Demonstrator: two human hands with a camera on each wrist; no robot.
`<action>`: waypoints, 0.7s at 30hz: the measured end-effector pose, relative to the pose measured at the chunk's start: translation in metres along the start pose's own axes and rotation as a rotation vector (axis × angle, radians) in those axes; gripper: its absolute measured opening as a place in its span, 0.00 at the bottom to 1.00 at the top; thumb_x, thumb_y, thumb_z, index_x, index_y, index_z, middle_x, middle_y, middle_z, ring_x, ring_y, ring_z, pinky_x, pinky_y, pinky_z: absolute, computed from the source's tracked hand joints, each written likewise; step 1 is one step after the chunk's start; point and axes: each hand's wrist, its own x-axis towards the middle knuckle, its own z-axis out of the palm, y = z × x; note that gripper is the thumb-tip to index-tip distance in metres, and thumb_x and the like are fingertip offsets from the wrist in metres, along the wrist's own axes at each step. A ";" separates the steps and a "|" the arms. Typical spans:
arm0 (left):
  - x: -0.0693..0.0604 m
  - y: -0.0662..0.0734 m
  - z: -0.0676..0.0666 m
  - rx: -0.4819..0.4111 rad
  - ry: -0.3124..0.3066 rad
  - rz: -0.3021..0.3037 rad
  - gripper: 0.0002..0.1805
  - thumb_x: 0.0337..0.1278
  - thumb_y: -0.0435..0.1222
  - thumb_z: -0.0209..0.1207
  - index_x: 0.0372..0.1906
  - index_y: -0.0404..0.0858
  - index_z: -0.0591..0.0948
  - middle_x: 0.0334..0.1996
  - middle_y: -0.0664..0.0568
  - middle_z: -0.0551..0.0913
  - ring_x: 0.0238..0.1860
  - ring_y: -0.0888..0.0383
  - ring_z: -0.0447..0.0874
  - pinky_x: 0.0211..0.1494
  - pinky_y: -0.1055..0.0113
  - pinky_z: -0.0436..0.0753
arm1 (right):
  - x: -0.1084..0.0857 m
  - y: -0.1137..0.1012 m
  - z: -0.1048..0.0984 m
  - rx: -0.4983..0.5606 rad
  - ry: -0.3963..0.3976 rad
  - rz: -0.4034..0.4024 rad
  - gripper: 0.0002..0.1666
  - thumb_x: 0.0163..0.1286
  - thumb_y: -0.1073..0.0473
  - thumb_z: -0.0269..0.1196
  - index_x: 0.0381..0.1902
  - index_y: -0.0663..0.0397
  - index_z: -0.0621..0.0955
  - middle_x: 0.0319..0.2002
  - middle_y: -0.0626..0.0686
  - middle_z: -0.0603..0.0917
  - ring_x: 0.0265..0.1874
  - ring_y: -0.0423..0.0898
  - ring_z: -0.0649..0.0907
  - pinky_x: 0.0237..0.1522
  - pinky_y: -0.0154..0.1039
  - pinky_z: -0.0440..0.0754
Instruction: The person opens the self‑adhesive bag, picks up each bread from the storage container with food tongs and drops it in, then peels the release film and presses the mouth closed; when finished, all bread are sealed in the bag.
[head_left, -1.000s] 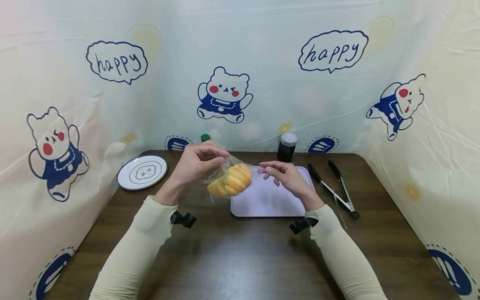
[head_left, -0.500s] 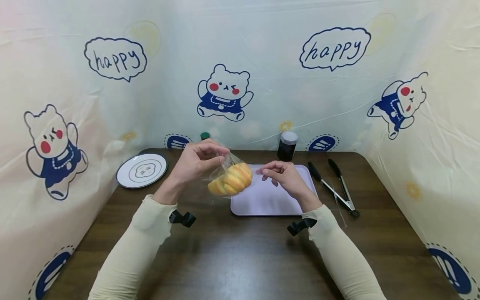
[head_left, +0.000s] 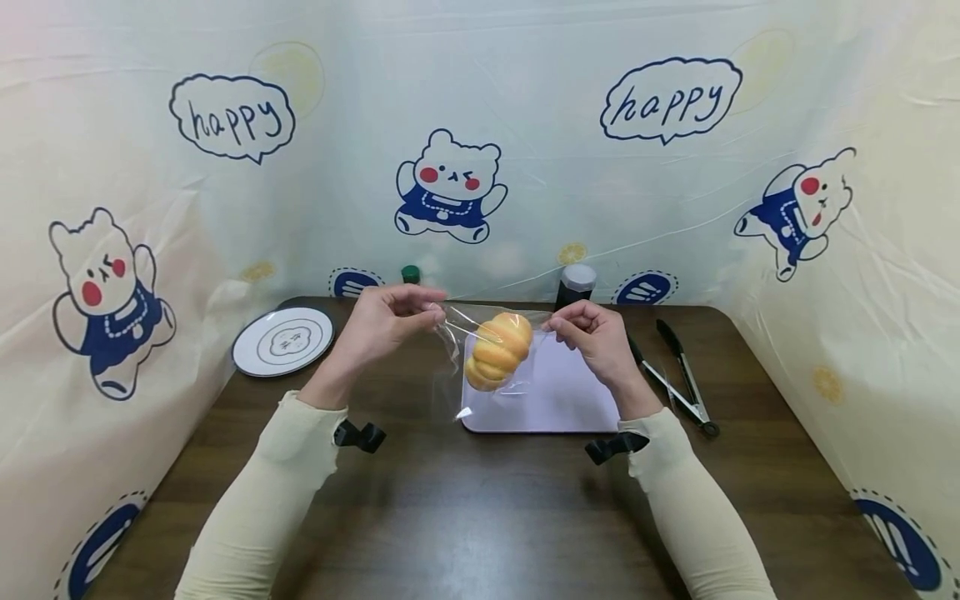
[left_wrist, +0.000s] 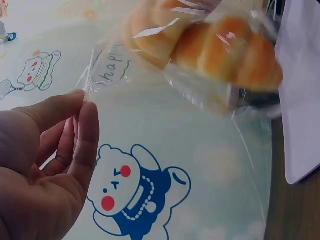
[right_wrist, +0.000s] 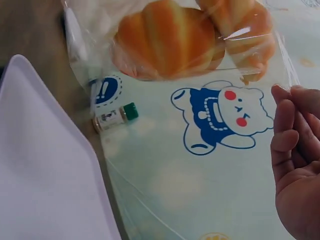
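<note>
A clear plastic bag [head_left: 517, 386] with croissants [head_left: 498, 350] inside hangs between both hands, above the left part of a lilac tray [head_left: 558, 396]. The left hand [head_left: 378, 327] pinches one upper corner of the bag between thumb and index finger. At the opposite corner, the right hand [head_left: 600, 340] pinches the film between thumb and fingertips. Two golden, ridged croissant shapes show through the film in the left wrist view, where the left hand [left_wrist: 55, 145] is below them. In the right wrist view the right hand [right_wrist: 300, 145] is at the bag's edge.
A white plate [head_left: 251, 350] lies at the far left of the brown table [head_left: 480, 517]. Black-tipped tongs [head_left: 684, 371] lie right of the tray. A dark jar with a pale lid [head_left: 577, 277] and a green-capped bottle [right_wrist: 112, 119] stand at the back.
The right hand has taken hold of the bag's right corner. The bag has spread out and the croissants have swung to the right, over the tray. The left hand has kept its pinch.
</note>
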 end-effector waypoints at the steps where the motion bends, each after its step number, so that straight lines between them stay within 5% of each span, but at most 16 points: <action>1: 0.000 0.000 0.000 0.003 -0.001 -0.002 0.16 0.57 0.46 0.69 0.51 0.51 0.86 0.42 0.52 0.87 0.42 0.53 0.85 0.45 0.66 0.86 | 0.000 -0.001 -0.001 -0.008 0.008 -0.009 0.11 0.67 0.55 0.69 0.38 0.57 0.84 0.31 0.43 0.89 0.25 0.43 0.78 0.28 0.31 0.78; 11: 0.000 -0.001 0.005 0.024 0.003 0.017 0.10 0.60 0.46 0.67 0.44 0.48 0.86 0.41 0.51 0.87 0.40 0.51 0.88 0.47 0.61 0.88 | 0.001 -0.006 -0.005 -0.080 0.032 -0.067 0.15 0.66 0.58 0.69 0.47 0.62 0.86 0.32 0.41 0.87 0.27 0.42 0.78 0.29 0.32 0.78; 21: -0.003 -0.001 0.008 -0.015 0.061 0.090 0.13 0.55 0.48 0.70 0.42 0.48 0.87 0.35 0.51 0.87 0.37 0.49 0.86 0.40 0.65 0.87 | 0.003 -0.007 -0.003 -0.078 0.067 -0.086 0.12 0.70 0.58 0.65 0.43 0.63 0.85 0.29 0.42 0.85 0.27 0.42 0.77 0.28 0.31 0.77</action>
